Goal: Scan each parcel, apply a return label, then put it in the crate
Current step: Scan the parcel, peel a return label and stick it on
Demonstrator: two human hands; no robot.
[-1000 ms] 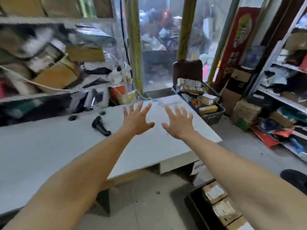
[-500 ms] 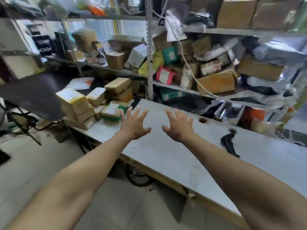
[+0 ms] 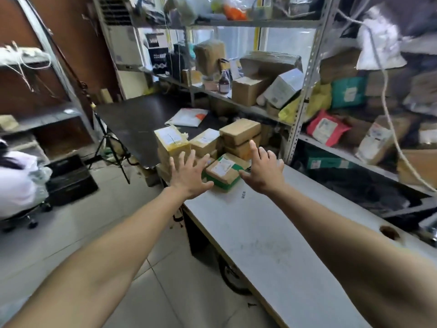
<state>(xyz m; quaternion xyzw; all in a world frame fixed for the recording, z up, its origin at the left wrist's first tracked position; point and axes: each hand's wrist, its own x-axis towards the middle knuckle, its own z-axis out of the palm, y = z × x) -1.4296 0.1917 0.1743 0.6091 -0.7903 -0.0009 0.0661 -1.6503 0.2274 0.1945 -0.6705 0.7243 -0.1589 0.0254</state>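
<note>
counter: pale top, bare in its near part; a small dark sticker lies just short of the parcels.
left hand: fingers spread and straight, holding nothing, stretched out toward the parcel pile; whether it touches a box I cannot tell.
right hand: also spread and holding nothing, at the right side of the pile, apart from the left hand with the nearest parcel between them.
green-taped parcel: nearest box, at the far end of the counter, brown card with green tape on its edges and a white label on top. Likely light and stiff; the tape may be slick, so a two-sided hold on the card faces, palms pressing inward, looks safest.
yellow-taped parcel: top of a stack at the left of the pile, over the counter's edge side. Taking it carelessly could topple the stack to the floor.
brown boxes: stacked behind, flat-sided, rigid; best lifted from the top down.
crate: none that I can identify for the task; a dark bin stands on the floor at left, contents not visible.
shelves: crammed with boxes and soft mailer bags, tilted and overlapping.
</note>
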